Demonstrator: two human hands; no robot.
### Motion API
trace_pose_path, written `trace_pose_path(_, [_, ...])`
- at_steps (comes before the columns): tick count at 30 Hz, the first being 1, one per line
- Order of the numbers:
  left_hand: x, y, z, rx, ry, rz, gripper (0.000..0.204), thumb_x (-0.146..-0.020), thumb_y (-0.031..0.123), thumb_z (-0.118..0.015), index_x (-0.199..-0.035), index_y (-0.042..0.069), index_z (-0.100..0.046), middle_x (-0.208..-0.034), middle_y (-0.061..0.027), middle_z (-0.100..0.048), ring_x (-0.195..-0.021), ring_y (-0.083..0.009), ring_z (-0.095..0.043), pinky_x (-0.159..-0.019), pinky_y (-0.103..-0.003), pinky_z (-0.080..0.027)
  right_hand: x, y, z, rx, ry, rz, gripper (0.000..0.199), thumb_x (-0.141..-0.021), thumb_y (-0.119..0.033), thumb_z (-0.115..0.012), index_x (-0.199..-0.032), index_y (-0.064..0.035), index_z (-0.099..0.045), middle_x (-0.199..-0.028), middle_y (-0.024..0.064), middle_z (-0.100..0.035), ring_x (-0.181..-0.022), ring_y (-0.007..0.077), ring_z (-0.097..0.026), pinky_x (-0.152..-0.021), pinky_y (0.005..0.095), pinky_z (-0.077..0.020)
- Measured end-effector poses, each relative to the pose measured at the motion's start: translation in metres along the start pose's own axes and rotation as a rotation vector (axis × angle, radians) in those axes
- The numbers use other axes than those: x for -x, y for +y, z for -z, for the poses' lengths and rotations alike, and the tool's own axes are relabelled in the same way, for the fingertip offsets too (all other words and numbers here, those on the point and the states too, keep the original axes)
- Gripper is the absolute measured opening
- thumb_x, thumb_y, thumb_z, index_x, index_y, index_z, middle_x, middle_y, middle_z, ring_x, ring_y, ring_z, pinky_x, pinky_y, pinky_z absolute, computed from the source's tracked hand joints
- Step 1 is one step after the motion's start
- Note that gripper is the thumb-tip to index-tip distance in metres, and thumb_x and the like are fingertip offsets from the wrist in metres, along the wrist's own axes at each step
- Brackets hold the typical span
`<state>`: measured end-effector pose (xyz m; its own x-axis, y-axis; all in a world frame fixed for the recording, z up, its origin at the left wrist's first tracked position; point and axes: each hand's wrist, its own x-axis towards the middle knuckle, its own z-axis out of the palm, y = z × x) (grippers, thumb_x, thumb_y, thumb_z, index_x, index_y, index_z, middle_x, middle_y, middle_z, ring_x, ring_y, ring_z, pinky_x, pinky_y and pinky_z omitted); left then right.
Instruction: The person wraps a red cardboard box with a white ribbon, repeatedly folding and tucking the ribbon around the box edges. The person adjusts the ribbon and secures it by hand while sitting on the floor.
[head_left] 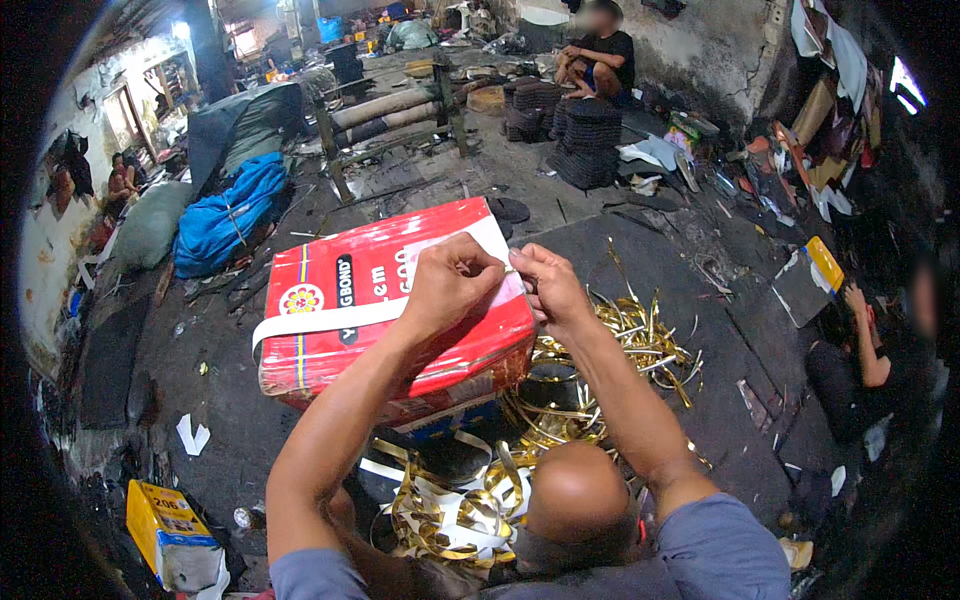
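Where the white strip (330, 321) stretches left of centre, lengthwise along the red box (380, 268), the left hand (455, 280) is nearer than the right hand (558, 290), both with curled fingers, though whether either grasps the strip I cannot tell.

The left hand (450, 285) and right hand (556, 288), fingers bent, sit close together at the right end of the red box (385, 250). A white strip (310, 324) crosses its top. Gold strips (650, 345) lie beside it.
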<state>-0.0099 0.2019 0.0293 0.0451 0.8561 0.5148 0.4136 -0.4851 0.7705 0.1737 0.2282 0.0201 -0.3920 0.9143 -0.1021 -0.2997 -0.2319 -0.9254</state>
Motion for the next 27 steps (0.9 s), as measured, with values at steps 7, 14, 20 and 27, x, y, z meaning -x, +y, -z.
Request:
trace_pose_path(7, [-0.012, -0.004, -0.009, 0.113, -0.005, 0.003, 0.009, -0.083, 0.008, -0.078, -0.085, -0.001, -0.078, -0.079, -0.0089, -0.071, -0.07, -0.0159, -0.067, -0.064, -0.031, -0.052, -0.008, 0.014, 0.015, -0.275, -0.045, -0.13, 0.025, -0.102, -0.036, -0.067, -0.088, -0.0204, -0.054, -0.062, -0.007, -0.048, -0.041, 0.0042, -0.034, -0.037, 0.0231, -0.0239])
trace_pose_path(14, [-0.012, 0.001, -0.009, 0.044, -0.008, -0.04, 0.011, -0.087, 0.008, -0.073, -0.079, -0.001, -0.072, -0.075, -0.0057, -0.069, -0.069, -0.0098, -0.061, -0.061, -0.029, -0.049, -0.033, -0.046, -0.005, 0.79, 0.236, 0.15, 0.056, -0.102, -0.061, -0.055, -0.087, -0.0081, -0.065, -0.071, 0.0035, -0.064, -0.053, 0.0126, -0.06, -0.045, 0.0311, -0.0464])
trace_pose_path(20, [-0.005, 0.002, 0.0, 0.021, 0.006, -0.002, 0.01, -0.087, 0.005, -0.073, -0.08, -0.002, -0.073, -0.075, -0.0058, -0.069, -0.069, -0.0096, -0.062, -0.06, -0.027, -0.049, -0.059, -0.025, -0.018, 1.306, 0.341, 0.385, 0.039, -0.1, -0.031, -0.059, -0.093, 0.0048, -0.074, -0.096, 0.0324, -0.071, -0.099, 0.0482, -0.071, -0.087, 0.0549, -0.0545])
trace_pose_path(27, [-0.003, -0.008, 0.0, 0.109, -0.033, 0.089, 0.009, -0.089, 0.002, -0.072, -0.081, -0.003, -0.072, -0.076, -0.0044, -0.069, -0.066, -0.0082, -0.062, -0.055, -0.026, -0.049, -0.068, 0.023, 0.007, 0.797, 0.294, 0.449, 0.033, -0.092, -0.021, -0.064, -0.078, 0.0082, -0.064, -0.079, 0.0321, -0.064, -0.078, 0.0504, -0.065, -0.067, 0.0537, -0.0472])
